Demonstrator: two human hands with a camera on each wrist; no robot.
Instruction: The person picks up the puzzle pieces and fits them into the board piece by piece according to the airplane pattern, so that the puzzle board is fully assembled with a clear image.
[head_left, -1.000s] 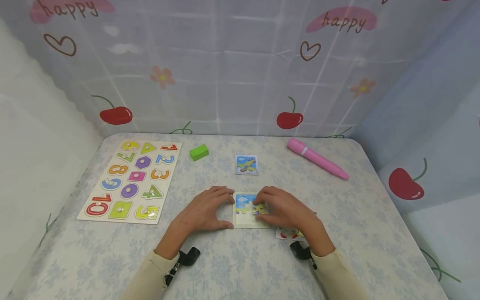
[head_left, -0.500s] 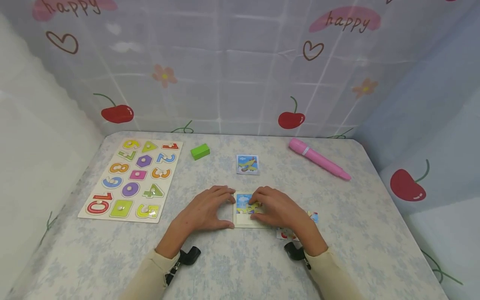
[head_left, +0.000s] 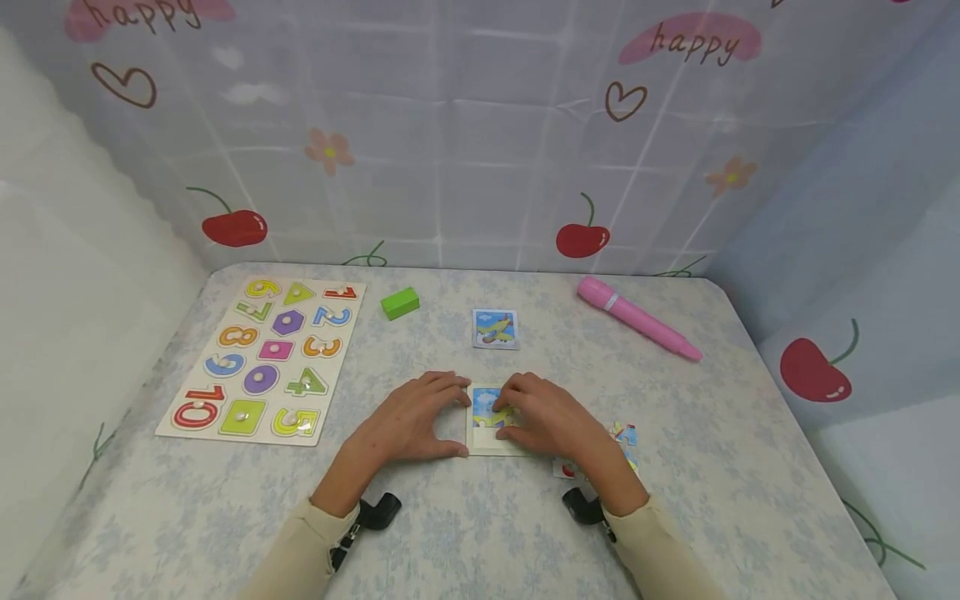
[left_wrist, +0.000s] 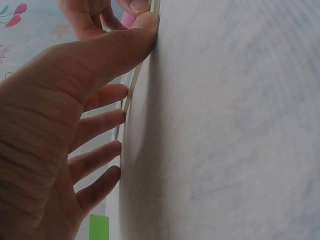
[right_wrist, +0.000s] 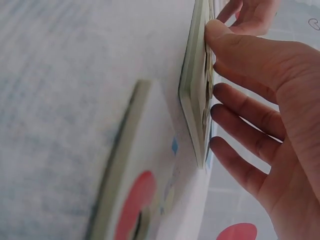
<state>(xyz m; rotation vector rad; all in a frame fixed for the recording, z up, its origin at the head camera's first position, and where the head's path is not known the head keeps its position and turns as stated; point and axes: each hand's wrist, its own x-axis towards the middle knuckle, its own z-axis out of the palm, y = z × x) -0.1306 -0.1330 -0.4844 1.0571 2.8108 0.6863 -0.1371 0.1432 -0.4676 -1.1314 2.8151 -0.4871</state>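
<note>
A small cream puzzle tray (head_left: 491, 449) lies on the table between both hands, with blue-and-yellow picture pieces (head_left: 483, 402) in its upper part. My left hand (head_left: 408, 419) rests against the tray's left side, its thumb low and its fingers higher up, spread along the edge in the left wrist view. Over the tray's right part, my right hand (head_left: 551, 419) pinches a puzzle piece (head_left: 506, 417) between thumb and fingers, mostly hidden beneath them. Seen from the right wrist, those fingertips meet the top of the tray (right_wrist: 192, 90).
Loose puzzle pieces (head_left: 564, 469) lie partly under the right wrist. Beyond the tray is an airplane picture card (head_left: 495, 329). A green block (head_left: 401, 303) and a number-and-shape board (head_left: 262, 362) are to the left. A thick pink pen (head_left: 641, 319) lies at the back right.
My right hand has shifted slightly left with the puzzle piece, bringing it against the piece on the left. More loose pieces show beside the right wrist. My left hand stays in place.
</note>
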